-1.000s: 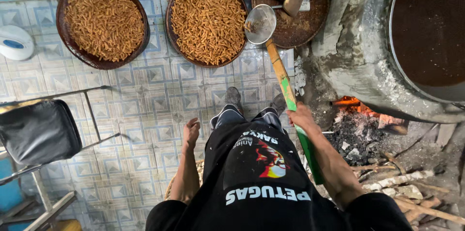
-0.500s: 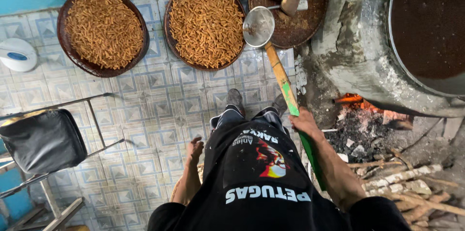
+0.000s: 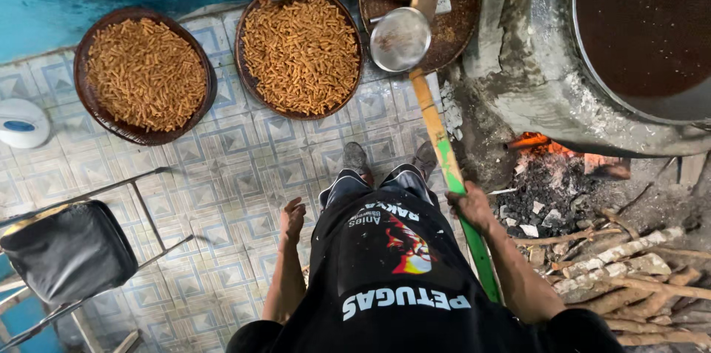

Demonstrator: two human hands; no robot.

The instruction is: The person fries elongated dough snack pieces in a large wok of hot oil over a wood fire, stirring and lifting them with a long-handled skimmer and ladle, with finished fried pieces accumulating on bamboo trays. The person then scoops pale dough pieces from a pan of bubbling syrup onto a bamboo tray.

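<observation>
My right hand [image 3: 471, 207] is wrapped tight around the long green-and-yellow handle of the skimmer ladle [image 3: 401, 39], its round bowl lying empty over a brown tray [image 3: 463, 16]. My left hand [image 3: 292, 216] hangs loose, holding nothing. Two round baskets [image 3: 90, 108] [image 3: 248, 23] hold golden fried sticks; the big wok [image 3: 592, 82] holds dark oil.

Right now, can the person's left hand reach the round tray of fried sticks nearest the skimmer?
Probably not without bending down. The left hand hangs empty at the hip, and the tray lies on the tiled floor past the feet. Nothing blocks the way; it just looks too far off.
</observation>
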